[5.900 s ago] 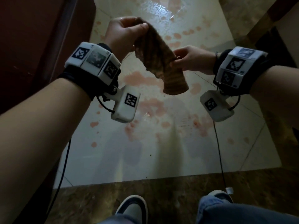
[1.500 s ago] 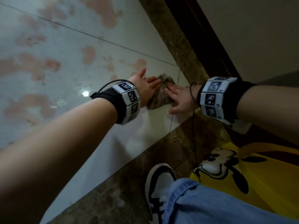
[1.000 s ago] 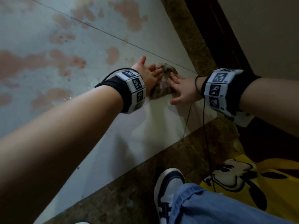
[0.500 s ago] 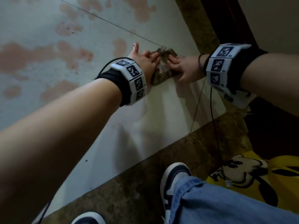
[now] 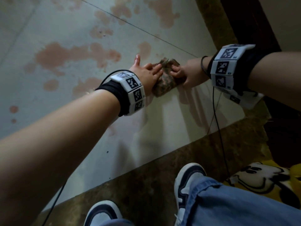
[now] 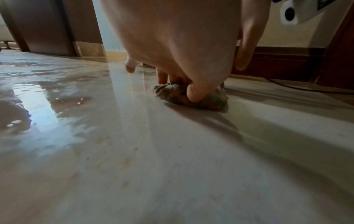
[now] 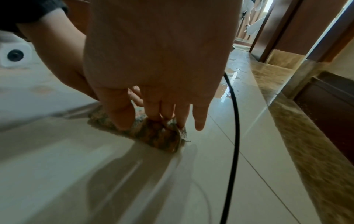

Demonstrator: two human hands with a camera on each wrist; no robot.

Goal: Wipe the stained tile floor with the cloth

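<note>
Head view: we press the bunched cloth point(image 5: 166, 79) onto the tile floor point(image 5: 162, 121) beside the pink stains point(image 5: 78, 54), left hand point(image 5: 146, 74) flat, right hand point(image 5: 187, 74) curled on its edge. Wrist views: straight left fingers point(image 6: 193, 94) and right fingers point(image 7: 122, 115) bear down; we should keep even pressure and sweep toward the wet stains.

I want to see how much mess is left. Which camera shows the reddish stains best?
The head view: looking down, it shows the stains spread across the pale floor beyond the cloth. The left wrist view shows them only as a glossy wet sheen at a low angle. The right wrist view catches a faint patch and some distant wetness.
</note>
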